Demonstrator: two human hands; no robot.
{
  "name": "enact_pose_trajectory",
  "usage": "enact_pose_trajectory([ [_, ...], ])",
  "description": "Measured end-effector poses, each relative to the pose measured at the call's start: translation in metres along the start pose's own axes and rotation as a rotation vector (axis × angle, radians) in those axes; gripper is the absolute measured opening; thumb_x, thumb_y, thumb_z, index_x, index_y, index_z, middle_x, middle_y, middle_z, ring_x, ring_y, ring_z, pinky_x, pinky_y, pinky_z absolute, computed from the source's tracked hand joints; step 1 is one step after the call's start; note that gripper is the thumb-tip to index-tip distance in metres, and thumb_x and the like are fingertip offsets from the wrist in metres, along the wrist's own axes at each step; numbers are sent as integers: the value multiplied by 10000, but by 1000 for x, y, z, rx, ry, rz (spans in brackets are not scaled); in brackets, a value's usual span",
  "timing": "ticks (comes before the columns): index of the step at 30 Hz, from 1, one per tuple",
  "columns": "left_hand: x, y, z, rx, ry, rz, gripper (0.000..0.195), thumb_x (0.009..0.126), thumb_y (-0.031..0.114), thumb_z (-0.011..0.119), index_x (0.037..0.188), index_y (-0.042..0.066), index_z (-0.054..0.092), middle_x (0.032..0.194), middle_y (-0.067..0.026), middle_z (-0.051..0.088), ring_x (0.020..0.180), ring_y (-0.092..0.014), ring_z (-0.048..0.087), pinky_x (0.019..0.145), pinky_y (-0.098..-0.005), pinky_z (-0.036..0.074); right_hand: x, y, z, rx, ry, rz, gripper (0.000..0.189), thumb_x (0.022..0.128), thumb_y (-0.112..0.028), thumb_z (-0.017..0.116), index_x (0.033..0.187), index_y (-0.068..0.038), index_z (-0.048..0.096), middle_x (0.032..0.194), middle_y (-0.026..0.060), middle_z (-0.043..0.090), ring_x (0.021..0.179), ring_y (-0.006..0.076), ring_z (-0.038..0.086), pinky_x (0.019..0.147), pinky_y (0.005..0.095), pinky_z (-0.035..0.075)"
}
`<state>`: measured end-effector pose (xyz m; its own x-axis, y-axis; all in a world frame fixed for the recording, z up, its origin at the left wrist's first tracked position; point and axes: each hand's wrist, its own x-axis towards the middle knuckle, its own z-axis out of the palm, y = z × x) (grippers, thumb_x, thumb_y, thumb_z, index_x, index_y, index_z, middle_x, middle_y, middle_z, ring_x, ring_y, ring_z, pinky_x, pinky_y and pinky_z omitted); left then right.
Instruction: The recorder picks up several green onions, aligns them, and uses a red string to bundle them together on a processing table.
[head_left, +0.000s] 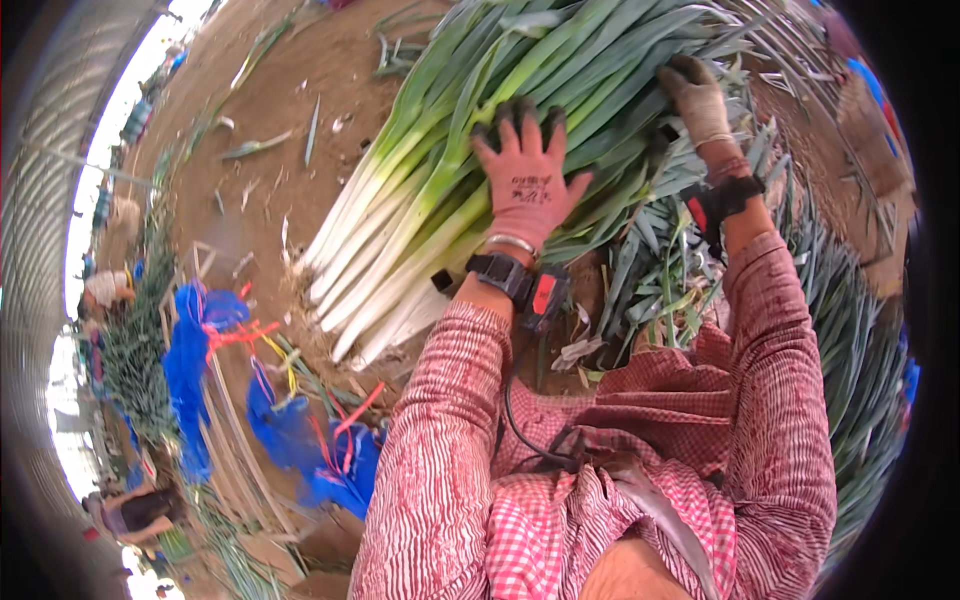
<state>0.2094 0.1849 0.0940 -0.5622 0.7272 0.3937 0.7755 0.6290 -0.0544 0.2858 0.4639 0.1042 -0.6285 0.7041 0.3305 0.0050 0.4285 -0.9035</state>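
Observation:
A thick heap of long green onions (405, 202) lies on the ground before me, with white stalks and roots at the lower left and green leaves at the upper right. My left hand (526, 169), in a pink glove with black fingertips, rests spread on top of the stalks. At the right edge of the leaves is my right hand (694, 97), in a pale glove with dark fingertips. Its fingers curl against the leaves, and whether they grip any is hidden. Both wrists carry black strapped devices with red patches.
Cut leaf pieces (637, 270) lie close below my right forearm. More onions (847, 390) are piled along my right side. To the left are blue plastic sheeting (184, 375), red ties (240, 334) and a wooden frame (240, 442). Another person (139, 510) bends at the lower left.

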Motion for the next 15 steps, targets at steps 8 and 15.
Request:
enact_pose_trajectory([
  [8, 2, 9, -1, -104, 89, 64, 836, 849, 648, 620, 1528, 189, 455, 1591, -198, 356, 1455, -424, 314, 1111, -757, 182, -47, 99, -27, 320, 86, 58, 547, 1015, -137, 593, 1532, -146, 414, 1217, 76, 662, 938, 137, 646, 769, 266, 527],
  [15, -51, -40, -30, -365, 125, 96, 784, 835, 564, 669, 1481, 151, 505, 1563, -205, 376, 1438, -409, 356, 1173, -637, 232, -63, -10, -58, -69, -56, 428, 609, 964, -210, 667, 1516, -153, 417, 885, 43, 694, 681, 120, 631, 554, 267, 502],
])
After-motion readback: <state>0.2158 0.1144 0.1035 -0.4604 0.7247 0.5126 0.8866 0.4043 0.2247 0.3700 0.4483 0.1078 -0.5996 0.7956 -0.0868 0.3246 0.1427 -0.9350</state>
